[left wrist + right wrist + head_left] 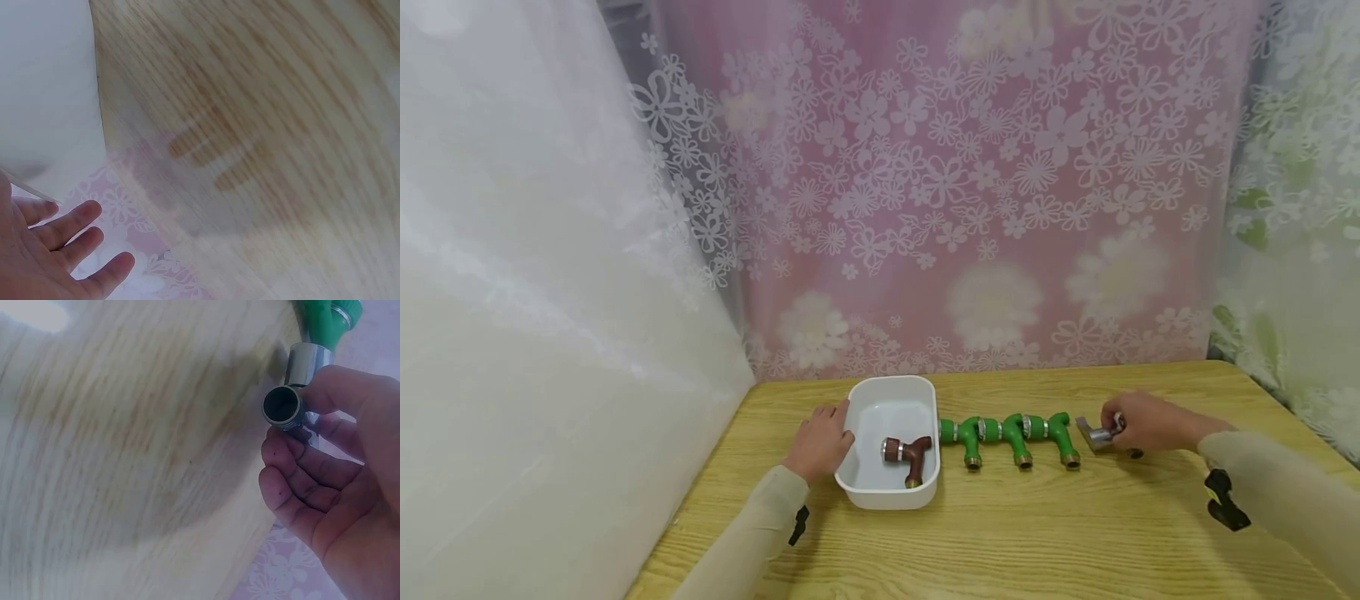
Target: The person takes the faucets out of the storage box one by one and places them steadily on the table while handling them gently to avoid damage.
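Observation:
My left hand [822,442] is at the left side of a white rectangular tray [887,500], fingers fairly straight and touching its rim. In the left wrist view, the fingers [65,234] are spread slightly beside the white wall. A brown tap [914,454] with a brass-coloured outlet lies inside the tray. On the right, my right hand [1142,421] pinches a silver metal tap [1101,437] between thumb and fingers. The right wrist view shows its round threaded opening [282,406] facing the camera. Three green taps [1015,437] lie in a row between the tray and the silver tap.
Everything stands on a wood-grain table [1000,542]. Behind it hangs a pink flowered curtain [962,208]. A white sheet [535,292] slopes along the left, and a pale flowered curtain [1300,250] hangs at the right.

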A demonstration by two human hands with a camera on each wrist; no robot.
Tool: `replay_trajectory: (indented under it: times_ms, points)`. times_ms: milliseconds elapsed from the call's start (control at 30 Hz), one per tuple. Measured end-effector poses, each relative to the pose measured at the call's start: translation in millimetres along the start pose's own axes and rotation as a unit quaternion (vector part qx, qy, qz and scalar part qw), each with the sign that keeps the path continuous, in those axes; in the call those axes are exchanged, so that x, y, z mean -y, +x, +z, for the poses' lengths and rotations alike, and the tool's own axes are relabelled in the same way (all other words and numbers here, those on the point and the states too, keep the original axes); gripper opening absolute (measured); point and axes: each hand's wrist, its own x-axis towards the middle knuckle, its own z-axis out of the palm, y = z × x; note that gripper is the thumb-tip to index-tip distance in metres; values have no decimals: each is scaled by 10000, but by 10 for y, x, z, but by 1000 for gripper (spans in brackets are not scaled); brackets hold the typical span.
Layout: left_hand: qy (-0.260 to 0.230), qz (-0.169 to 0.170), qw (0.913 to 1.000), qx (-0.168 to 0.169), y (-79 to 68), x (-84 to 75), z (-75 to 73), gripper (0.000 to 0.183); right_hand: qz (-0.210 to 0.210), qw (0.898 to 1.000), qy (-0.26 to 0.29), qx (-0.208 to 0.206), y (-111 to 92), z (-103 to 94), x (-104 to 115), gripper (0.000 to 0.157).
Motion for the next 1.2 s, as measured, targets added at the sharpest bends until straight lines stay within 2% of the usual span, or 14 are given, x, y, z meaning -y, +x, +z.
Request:
replay_trajectory:
  times_ms: [100,367,767,1200]
  points:
    - [-6,11,10000,-7,1,6,3,58,-47,10000,-47,16,7,37,-16,7]
    - [1,88,9999,-71,-1,4,-7,58,205,9997,-46,103,25,56,-31,11]
    - [-39,55,10000,-1,-12,-8,-23,58,77,9987,-489,136,21,45,9,17]
    - [7,115,9999,-108,2,5,2,57,147,9988,-465,33,71,148,-16,16]
